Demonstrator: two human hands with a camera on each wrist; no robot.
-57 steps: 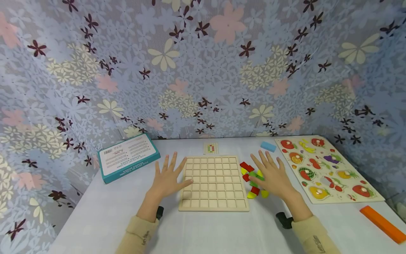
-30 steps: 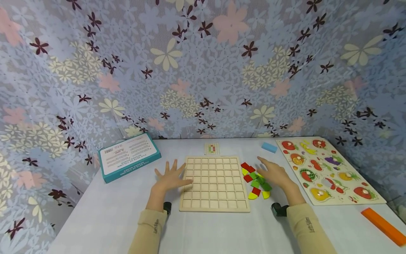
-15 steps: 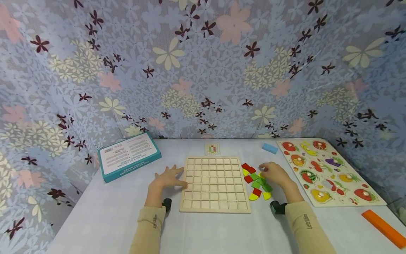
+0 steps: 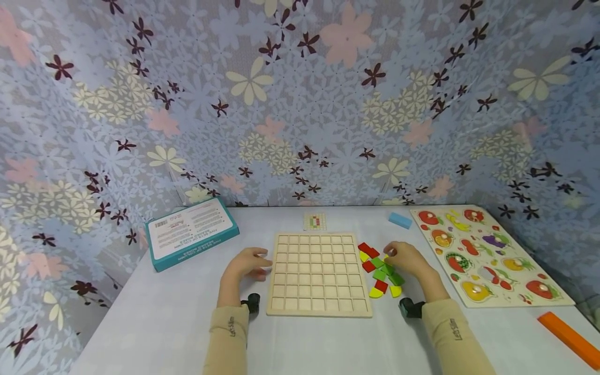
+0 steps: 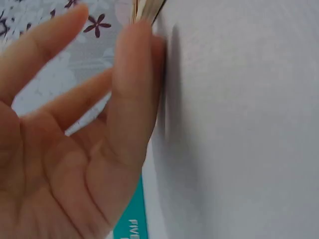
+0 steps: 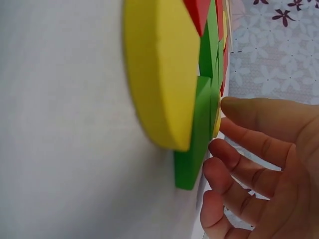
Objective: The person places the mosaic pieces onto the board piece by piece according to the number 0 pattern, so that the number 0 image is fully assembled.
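In the head view a square wooden grid board (image 4: 320,314) lies on the table between both hands. My left hand (image 4: 245,264) is at the board's left edge, fingers loosely bent with nothing in them. In the left wrist view its thumb and fingers (image 5: 132,94) stand apart. My right hand (image 4: 409,259) is bent over the far right side of a pile of red, green (image 4: 396,276) and yellow wooden pieces. The right wrist view shows its thumb and forefinger tips at a small yellow piece (image 6: 217,124); whether they pinch it is unclear. A rounded yellow piece (image 6: 169,74) fills the foreground.
A small patterned card (image 4: 314,221) lies behind the board. At the left rests a teal-edged box (image 4: 192,232). A blue block (image 4: 400,220), a fruit puzzle board (image 4: 487,260) and an orange bar (image 4: 569,338) lie on the right. A floral curtain (image 4: 300,104) hangs behind.
My right hand, earlier spread beside and over the pieces, has bent its fingers down to the pile's far right. My left hand has drawn its spread fingers in from the board's edge.
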